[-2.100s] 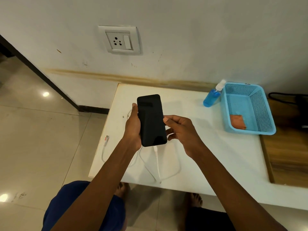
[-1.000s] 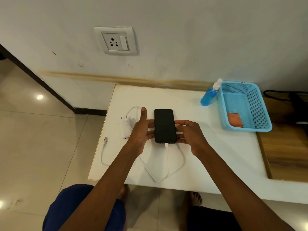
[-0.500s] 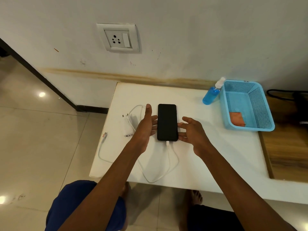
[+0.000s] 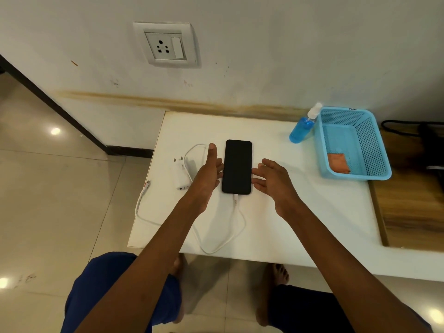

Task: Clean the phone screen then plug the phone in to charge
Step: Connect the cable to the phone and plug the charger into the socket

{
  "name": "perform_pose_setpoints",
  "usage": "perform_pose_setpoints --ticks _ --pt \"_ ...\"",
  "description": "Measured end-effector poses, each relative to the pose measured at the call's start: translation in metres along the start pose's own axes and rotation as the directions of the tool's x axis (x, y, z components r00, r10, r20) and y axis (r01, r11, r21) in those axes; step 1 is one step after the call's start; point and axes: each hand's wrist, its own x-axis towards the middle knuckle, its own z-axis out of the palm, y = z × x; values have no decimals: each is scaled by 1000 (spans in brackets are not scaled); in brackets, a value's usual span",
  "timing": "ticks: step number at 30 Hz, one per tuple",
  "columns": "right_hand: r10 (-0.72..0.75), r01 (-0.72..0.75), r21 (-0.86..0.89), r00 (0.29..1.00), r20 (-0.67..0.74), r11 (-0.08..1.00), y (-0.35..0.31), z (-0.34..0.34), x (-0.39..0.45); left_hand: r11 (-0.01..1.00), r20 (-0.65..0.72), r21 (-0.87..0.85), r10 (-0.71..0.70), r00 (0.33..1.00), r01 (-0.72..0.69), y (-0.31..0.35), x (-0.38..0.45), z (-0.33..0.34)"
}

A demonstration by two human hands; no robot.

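While both hands, left hand (image 4: 208,173) at 9 o'clock and right hand (image 4: 271,180) at 3, show a released grip, the black rectangular phone (image 4: 237,167) lies flat on the white counter (image 4: 300,212), white cable (image 4: 236,213) plugged at 6 o'clock; no legible writing.

Single head view, looking steeply down over white table (image 4: 300,212) toward wall, close.

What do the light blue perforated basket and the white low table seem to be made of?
The light blue perforated basket looks like moulded plastic: even colour, thin walls, a regular grid of holes. The white low table looks like painted or laminated board with a smooth matt top; its core can't be told.
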Motion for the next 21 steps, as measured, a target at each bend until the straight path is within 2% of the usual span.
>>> perform_pose_setpoints --ticks 4,6,8,10,11,13,17,19,21 --pt "18 -18 11 1000 7 1000 -3 -1 0 1000 35 24 -7 999 6 0 -3 -3" --pt "-19 20 6 1000 -12 1000 -5 0 -3 998 25 48 28 999 -29 0 -4 -5" --pt "-154 155 0 985 -72 988 -9 5 -7 983 -54 74 169 984 -165 3 -8 -11" --pt "-337 339 3 935 -115 941 -14 12 -12 921 -153 122 385 910 -369 6 -13 -21" --pt "-407 409 -1 907 -105 912 -17 16 -13 885 -184 152 463 867 -440 8 -15 -29" --pt "-483 483 -19 875 -35 876 -21 26 -16 845 -218 187 533 818 -501 10 -18 -48" --pt "-520 530 -111 848 103 841 -20 47 -17 825 -289 296 558 778 -481 8 -20 -91" --pt "-518 544 -210 839 166 813 -18 56 -15 793 -322 459 569 757 -400 3 -20 -115" --pt "-532 580 -342 815 231 740 -16 68 -15 730 -336 618 582 741 -292 -4 -21 -141"
